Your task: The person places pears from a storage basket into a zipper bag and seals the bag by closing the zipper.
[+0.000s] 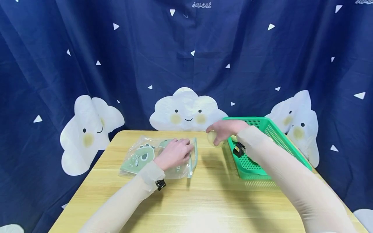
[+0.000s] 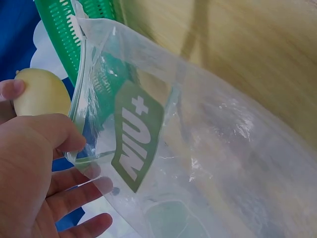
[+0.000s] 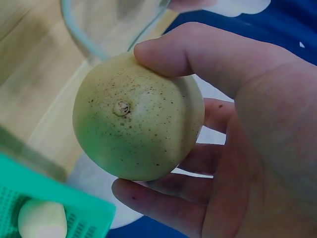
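Note:
My left hand [image 1: 175, 154] grips the mouth edge of a clear plastic zip bag [image 1: 138, 161], thumb on one side and fingers on the other. The bag has green cartoon prints and lies on the table, its mouth facing right and partly spread. In my right hand [image 1: 228, 128] is a round, pale yellow-green fruit [image 3: 133, 119] with brown specks and a small stem nub. Thumb and fingers are curled around it. The fruit is in the air between the bag's mouth and a green plastic basket [image 1: 291, 149].
Another pale fruit [image 3: 42, 218] sits in the basket, which stands at the right of the wooden table [image 1: 198, 200]; my right forearm covers part of it. A dark blue curtain [image 1: 186, 71] with white clouds hangs behind the table's far edge.

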A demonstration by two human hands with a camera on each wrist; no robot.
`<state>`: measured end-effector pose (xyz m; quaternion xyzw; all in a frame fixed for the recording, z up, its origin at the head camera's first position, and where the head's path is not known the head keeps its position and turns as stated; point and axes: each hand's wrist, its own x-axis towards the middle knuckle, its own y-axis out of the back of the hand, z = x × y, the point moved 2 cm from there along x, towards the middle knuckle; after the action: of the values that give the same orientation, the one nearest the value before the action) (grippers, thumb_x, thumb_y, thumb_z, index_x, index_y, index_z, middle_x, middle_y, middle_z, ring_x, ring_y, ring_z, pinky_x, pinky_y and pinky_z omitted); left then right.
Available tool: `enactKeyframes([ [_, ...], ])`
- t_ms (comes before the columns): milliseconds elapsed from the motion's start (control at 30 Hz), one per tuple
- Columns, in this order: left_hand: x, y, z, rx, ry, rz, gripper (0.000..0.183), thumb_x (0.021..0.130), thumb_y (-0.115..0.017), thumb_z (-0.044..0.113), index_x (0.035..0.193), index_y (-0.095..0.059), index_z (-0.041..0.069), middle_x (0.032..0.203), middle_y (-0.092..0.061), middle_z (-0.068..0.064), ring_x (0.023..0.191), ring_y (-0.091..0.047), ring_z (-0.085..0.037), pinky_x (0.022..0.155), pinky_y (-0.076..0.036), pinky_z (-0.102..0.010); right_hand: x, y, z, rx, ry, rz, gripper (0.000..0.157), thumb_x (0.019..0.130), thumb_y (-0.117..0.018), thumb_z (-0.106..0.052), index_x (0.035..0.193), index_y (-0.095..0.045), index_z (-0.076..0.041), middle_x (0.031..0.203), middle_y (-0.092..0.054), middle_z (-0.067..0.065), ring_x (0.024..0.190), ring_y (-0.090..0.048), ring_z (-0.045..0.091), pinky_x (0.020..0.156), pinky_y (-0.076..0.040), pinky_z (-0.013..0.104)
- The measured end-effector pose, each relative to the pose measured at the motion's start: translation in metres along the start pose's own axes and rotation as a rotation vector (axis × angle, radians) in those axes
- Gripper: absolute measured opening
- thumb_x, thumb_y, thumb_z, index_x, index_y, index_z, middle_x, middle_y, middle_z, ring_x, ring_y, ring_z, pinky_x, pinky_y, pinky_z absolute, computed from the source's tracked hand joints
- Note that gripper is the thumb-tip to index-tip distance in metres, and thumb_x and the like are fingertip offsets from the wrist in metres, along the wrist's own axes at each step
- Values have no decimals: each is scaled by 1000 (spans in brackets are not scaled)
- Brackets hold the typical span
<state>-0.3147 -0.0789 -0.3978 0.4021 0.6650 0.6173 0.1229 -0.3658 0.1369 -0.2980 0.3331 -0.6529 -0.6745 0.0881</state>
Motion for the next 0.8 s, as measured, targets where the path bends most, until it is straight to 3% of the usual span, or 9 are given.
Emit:
enactKeyframes([
  [300, 2, 1, 0, 13, -1, 27, 4, 90, -66, 18, 93, -64, 19, 93, -60, 2, 83, -62, -18, 73, -48, -37, 24, -9, -15, 32, -2, -47, 73, 78, -77, -28, 146, -52, -20, 146, -54, 3, 116, -53, 19, 100, -46, 39],
  [433, 3, 1, -1, 30, -9, 46, 6, 90, -67, 17, 95, -65, 18, 94, -61, 1, 83, -62, -18, 71, -48, -36, 35, -15, -19, 78, -13, -85, 73, 77, -76, -28, 146, -51, -22, 136, -59, 0, 92, -58, 14, 80, -50, 33],
  [567, 4, 1, -1, 44, -13, 67, 7, 89, -67, 17, 96, -65, 18, 97, -62, 0, 85, -63, -19, 70, -48, -36, 44, -20, -22, 128, -28, -124, 72, 79, -75, -26, 146, -51, -24, 123, -60, -2, 61, -49, 10, 56, -42, 26],
  [800, 6, -2, -3, 55, 16, 51, 5, 89, -68, 19, 94, -66, 18, 97, -62, 1, 88, -63, -19, 71, -47, -35, 57, -30, -27, 184, -20, -147, 69, 81, -74, -30, 146, -51, -22, 133, -55, -2, 77, -61, 13, 71, -57, 33],
])
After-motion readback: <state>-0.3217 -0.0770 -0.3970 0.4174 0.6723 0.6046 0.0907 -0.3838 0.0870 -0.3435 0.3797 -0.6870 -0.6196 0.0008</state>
